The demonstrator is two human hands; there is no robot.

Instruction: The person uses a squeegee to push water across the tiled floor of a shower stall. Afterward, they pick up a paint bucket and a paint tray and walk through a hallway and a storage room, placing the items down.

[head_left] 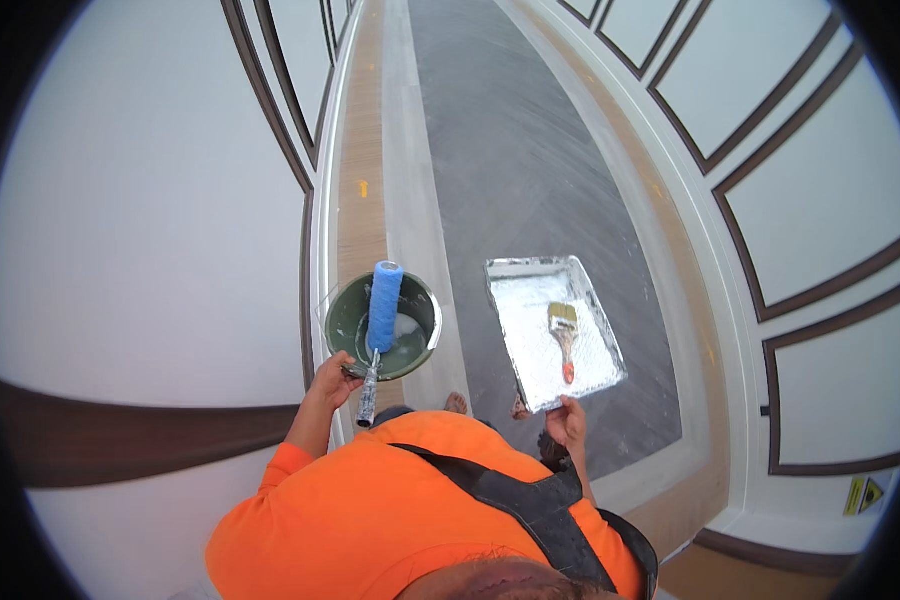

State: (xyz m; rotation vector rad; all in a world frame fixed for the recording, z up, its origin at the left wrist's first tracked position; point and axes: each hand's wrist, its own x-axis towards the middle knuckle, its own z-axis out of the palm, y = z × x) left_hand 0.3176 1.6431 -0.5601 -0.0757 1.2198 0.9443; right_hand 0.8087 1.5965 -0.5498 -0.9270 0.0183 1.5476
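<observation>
My left hand [334, 380] is closed on the near rim of a dark green bucket [346, 318], which has some whitish residue inside. A paint roller [385, 308] with a blue sleeve lies across the bucket, its paint-spattered handle sticking out over the near rim. My right hand [568, 424] grips the near edge of a paint tray [523, 365] coated in white and silvery paint. On the tray rests a paintbrush [564, 340] with tan bristles and a red-tipped handle. The fingers under the tray and behind the bucket rim are partly hidden.
A long corridor floor [515, 120] in grey with pale and tan borders runs ahead. White walls [150, 200] with dark brown trim stand on both sides. A yellow warning sign [862, 496] is low on the right wall. My bare feet show below the bucket and tray.
</observation>
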